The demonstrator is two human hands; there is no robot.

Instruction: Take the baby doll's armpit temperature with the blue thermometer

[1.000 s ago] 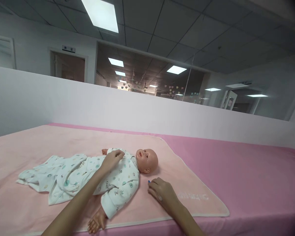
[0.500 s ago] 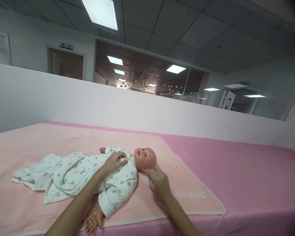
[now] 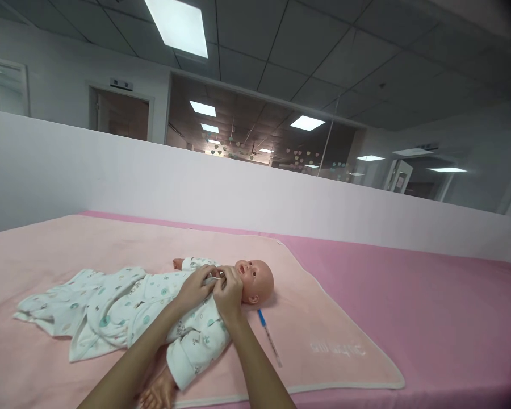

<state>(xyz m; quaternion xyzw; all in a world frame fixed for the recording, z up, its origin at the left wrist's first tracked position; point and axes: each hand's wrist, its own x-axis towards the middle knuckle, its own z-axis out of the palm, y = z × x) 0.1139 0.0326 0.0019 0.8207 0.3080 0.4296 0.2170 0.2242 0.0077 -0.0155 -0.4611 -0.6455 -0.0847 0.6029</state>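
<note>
A baby doll (image 3: 259, 279) lies on its back with its head to the right, dressed in a white patterned gown (image 3: 153, 287). At the gown's neckline my left hand (image 3: 196, 288) is closed, pinching the cloth at the collar. My right hand (image 3: 230, 291) is right beside it, fingers pinched at the same collar under the doll's chin. A bit of white cloth shows between the two hands; the fingertips are partly hidden. Beside the doll's head lies a thin glass thermometer (image 3: 271, 342) with a blue end, touched by neither hand.
A peach blanket (image 3: 323, 318) with a pale edge lies under the doll, over a pink sheet (image 3: 443, 318). Behind the bed surface runs a low white wall (image 3: 247, 190), with a large window (image 3: 264, 125) above it.
My right hand has moved left from beside the doll's head to the collar. The thermometer now shows fully on the blanket. My left hand stays at the collar.
</note>
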